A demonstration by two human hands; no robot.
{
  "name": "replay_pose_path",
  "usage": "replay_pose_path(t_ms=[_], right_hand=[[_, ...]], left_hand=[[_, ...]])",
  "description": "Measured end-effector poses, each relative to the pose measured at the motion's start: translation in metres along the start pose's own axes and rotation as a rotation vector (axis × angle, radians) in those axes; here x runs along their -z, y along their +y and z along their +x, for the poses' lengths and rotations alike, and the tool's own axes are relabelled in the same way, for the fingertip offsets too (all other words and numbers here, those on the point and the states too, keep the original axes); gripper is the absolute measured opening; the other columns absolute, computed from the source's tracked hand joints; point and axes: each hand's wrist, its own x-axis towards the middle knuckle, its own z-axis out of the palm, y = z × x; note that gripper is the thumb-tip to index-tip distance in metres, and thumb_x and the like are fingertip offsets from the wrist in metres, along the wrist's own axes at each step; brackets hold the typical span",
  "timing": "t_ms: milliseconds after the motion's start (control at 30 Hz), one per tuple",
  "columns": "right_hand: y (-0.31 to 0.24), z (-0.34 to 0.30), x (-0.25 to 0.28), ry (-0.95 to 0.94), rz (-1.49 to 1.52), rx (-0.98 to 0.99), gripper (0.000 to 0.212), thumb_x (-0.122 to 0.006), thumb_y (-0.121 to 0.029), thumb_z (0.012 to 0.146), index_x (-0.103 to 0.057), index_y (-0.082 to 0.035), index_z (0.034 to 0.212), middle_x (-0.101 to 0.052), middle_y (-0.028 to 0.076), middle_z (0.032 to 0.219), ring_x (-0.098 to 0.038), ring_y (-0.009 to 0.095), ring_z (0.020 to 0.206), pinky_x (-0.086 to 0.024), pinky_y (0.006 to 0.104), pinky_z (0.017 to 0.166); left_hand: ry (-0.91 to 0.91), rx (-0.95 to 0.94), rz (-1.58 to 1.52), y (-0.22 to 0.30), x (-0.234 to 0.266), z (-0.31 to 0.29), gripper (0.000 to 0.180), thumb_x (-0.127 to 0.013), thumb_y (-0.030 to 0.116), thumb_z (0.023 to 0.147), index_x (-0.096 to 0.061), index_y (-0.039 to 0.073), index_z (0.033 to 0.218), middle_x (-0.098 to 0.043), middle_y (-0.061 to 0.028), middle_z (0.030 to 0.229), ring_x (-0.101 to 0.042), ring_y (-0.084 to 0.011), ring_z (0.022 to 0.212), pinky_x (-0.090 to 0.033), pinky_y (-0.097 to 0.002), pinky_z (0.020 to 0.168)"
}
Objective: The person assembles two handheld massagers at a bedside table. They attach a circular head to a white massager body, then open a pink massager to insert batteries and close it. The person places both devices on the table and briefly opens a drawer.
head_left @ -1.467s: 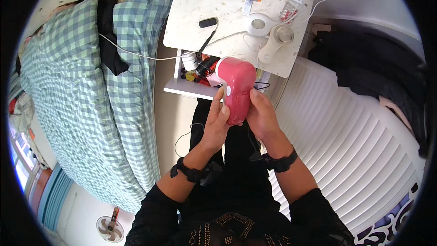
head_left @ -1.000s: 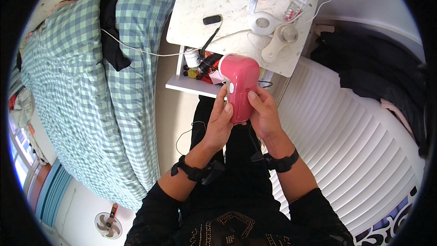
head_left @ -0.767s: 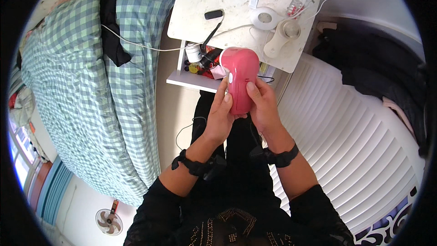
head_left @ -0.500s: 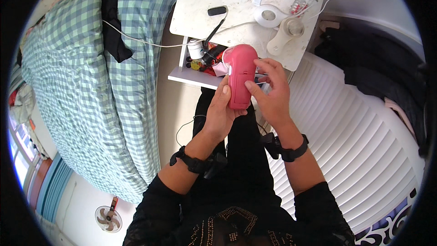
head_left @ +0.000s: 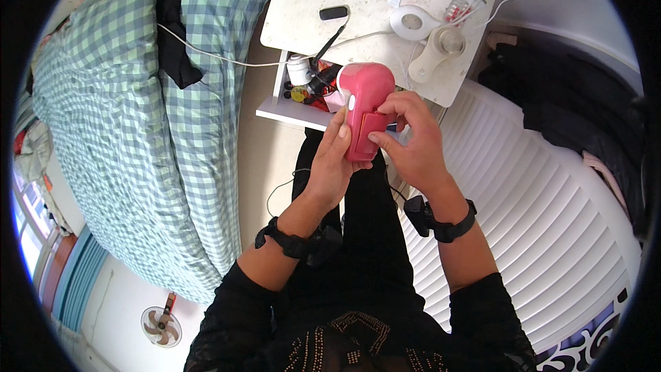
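A pink handheld device (head_left: 367,86), by its shape a lint shaver, is held upright over the open drawer. Its rounded head has a white rim, and a white button sits on its side. My left hand (head_left: 328,165) wraps round the lower left of the body, fingers beneath. The rectangular pink cover (head_left: 372,128) on the handle stands askew, its upper edge lifted off the body. My right hand (head_left: 417,139) pinches this cover, with the thumb on its face and the bent forefinger at its upper edge.
The open drawer (head_left: 289,114) holds a white jar (head_left: 299,70) and several small items. On the white table (head_left: 303,0) lie a roll of white tape (head_left: 412,22), a white handheld device (head_left: 428,62) and a cable (head_left: 261,67). A checked bed (head_left: 124,131) stands left; white ribbed panelling (head_left: 509,193) lies right.
The cover has come up from flush with the handle to tilted. My right fingers have moved in onto its upper edge, and the lint shaver has turned slightly.
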Motion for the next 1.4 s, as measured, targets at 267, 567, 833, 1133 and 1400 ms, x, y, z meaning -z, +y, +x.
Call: replay_pose_path(t_ms=[267,567,833,1133,1400], right_hand=[[0.002,0.003,0.003,-0.03,0.017,0.027,0.034,-0.076,-0.004,0.066,-0.058,-0.005,0.095,-0.056,0.006,0.098,-0.055,0.017,0.084,-0.046,0.0286,0.07],[-0.003,0.002,0.005,-0.072,0.388,-0.188,0.027,-0.074,0.001,0.075,-0.057,-0.001,0.098,-0.061,0.004,0.093,-0.06,0.01,0.083,-0.05,0.0248,0.077],[-0.002,0.014,0.009,-0.064,0.423,-0.157,0.024,-0.074,-0.003,0.076,-0.06,-0.002,0.096,-0.066,0.004,0.085,-0.061,0.008,0.078,-0.05,0.0222,0.072],[-0.004,0.012,0.01,-0.083,0.397,-0.175,0.025,-0.074,0.0,0.076,-0.059,-0.001,0.096,-0.065,0.005,0.087,-0.062,0.009,0.079,-0.051,0.0234,0.072],[-0.006,0.01,0.009,-0.08,0.376,-0.174,0.026,-0.075,0.001,0.075,-0.059,-0.001,0.096,-0.064,0.005,0.088,-0.063,0.01,0.079,-0.052,0.024,0.072]], left_hand=[[-0.02,0.008,-0.032,0.008,-0.003,0.0,0.06,-0.04,0.036,0.1,-0.017,0.008,0.148,-0.054,-0.0067,0.116,-0.057,-0.0128,0.093,-0.051,-0.0286,0.07],[-0.025,0.002,0.099,0.018,-0.009,0.005,0.063,-0.039,0.053,0.095,-0.031,0.01,0.14,-0.054,-0.0041,0.115,-0.056,-0.0123,0.092,-0.051,-0.026,0.069],[-0.047,0.026,0.066,0.02,-0.009,0.005,0.062,-0.037,0.053,0.096,-0.032,0.01,0.14,-0.055,-0.0042,0.11,-0.057,-0.0133,0.089,-0.051,-0.0268,0.067],[-0.041,0.022,0.048,0.017,-0.01,0.006,0.06,-0.037,0.052,0.096,-0.033,0.011,0.139,-0.055,-0.0047,0.11,-0.058,-0.0133,0.088,-0.052,-0.0266,0.067],[-0.029,0.02,0.043,0.017,-0.01,0.004,0.058,-0.036,0.049,0.097,-0.032,0.011,0.14,-0.055,-0.0051,0.111,-0.058,-0.0137,0.089,-0.052,-0.0267,0.068]])
